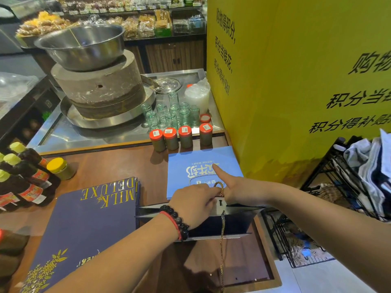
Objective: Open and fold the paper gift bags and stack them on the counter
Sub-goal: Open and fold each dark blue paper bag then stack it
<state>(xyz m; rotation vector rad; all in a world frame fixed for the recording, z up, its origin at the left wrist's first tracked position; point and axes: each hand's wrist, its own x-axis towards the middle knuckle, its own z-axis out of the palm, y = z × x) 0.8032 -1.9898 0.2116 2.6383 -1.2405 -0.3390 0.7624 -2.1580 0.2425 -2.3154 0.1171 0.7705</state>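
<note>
A dark navy paper gift bag (211,225) stands open on the wooden counter (105,166), its mouth facing me. My left hand (192,203) grips the bag's far top edge, fingers curled over it by the rope handle (220,188). My right hand (229,185) holds the same edge beside it, index finger stretched out over a light blue flat bag (196,166) lying behind. A stack of flat navy "MILK DELUXE" bags (84,225) lies to the left. A second rope handle (222,246) hangs down the bag's near side.
Several red-capped jars (179,137) stand at the counter's far edge, with glass jars (169,115) and a stone mill (99,89) behind. Dark sauce bottles (23,178) and a yellow-lidded jar (60,168) sit at left. A yellow wall (296,81) and a black wire rack (338,197) stand at right.
</note>
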